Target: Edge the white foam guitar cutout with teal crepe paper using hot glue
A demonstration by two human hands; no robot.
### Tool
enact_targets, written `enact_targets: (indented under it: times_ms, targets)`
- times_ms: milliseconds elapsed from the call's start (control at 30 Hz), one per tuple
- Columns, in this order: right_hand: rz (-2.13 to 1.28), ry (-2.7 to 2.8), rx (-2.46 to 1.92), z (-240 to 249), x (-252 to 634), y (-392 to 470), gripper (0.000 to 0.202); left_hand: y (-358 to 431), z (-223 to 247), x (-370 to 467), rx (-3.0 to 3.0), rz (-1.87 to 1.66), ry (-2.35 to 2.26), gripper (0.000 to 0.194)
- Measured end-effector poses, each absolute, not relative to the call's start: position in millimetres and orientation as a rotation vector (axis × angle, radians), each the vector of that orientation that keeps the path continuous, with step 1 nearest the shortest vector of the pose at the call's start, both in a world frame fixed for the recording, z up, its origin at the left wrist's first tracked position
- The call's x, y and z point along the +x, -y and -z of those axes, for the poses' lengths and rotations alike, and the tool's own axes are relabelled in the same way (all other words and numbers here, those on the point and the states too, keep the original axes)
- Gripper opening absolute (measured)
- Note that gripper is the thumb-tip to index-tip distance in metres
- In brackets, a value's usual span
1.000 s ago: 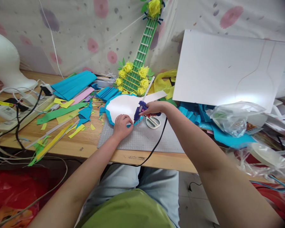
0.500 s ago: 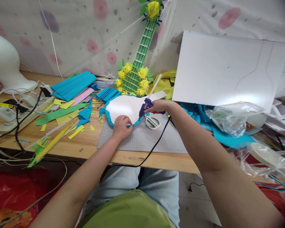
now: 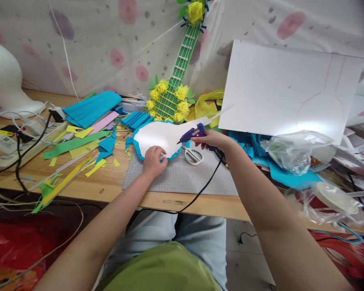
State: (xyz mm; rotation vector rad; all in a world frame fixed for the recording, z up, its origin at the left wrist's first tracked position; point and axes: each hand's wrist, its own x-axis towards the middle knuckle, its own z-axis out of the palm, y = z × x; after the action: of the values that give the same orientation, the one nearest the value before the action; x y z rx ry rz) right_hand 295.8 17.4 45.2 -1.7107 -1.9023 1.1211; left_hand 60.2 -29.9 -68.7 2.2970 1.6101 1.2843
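A white guitar-shaped board (image 3: 157, 135) lies on a grey cutting mat (image 3: 182, 182), with folded blue crepe paper (image 3: 136, 146) along its rim. At the board's near edge, my left hand (image 3: 154, 162) has its fingers curled onto the crepe paper and the thumb close to the index finger. My right hand (image 3: 212, 139) is wrapped round a blue hot glue gun (image 3: 195, 132), held above the board's right part. The gun's nozzle points left and is apart from the crepe paper. Scissors (image 3: 193, 156) with pale handles lie just beneath the gun.
A green paper guitar (image 3: 180, 72) with yellow flowers leans at the back. Coloured paper scraps (image 3: 79, 143) and a power strip (image 3: 33, 149) cover the left side. A large white board (image 3: 285, 89) and plastic bags (image 3: 300, 149) stand right. The gun's black cord (image 3: 200, 190) crosses the mat.
My right hand has lifted the glue gun up and right, away from the crepe-paper edge, and tilted it flatter. The left hand stays at nearly the same spot.
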Motion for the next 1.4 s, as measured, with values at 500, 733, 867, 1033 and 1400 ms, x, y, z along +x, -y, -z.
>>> enact_targets:
  times_ms: [500,733,867,1033,1400]
  targets:
    - [-0.240,1.441,-2.157,67.0,334.0,-8.3,0.049,11.0,55.5,55.0,2.432,-1.145,-1.765,0.025]
    - [0.171,1.556,-2.323,54.4,337.7,17.3,0.058,-12.5,45.2,38.0,2.477,-0.540,-1.880,0.041]
    - [-0.118,1.745,-2.310,42.5,320.5,36.7,0.039,-12.1,44.6,36.6,2.510,-0.419,-1.860,0.044]
    - [-0.458,2.063,-1.727,46.3,268.6,30.9,0.043,-15.9,51.3,36.1,2.466,-0.493,-1.858,0.045]
    - [-0.499,1.945,-1.690,58.4,229.2,-1.2,0.053,-18.3,51.6,35.4,2.454,-0.532,-1.846,0.044]
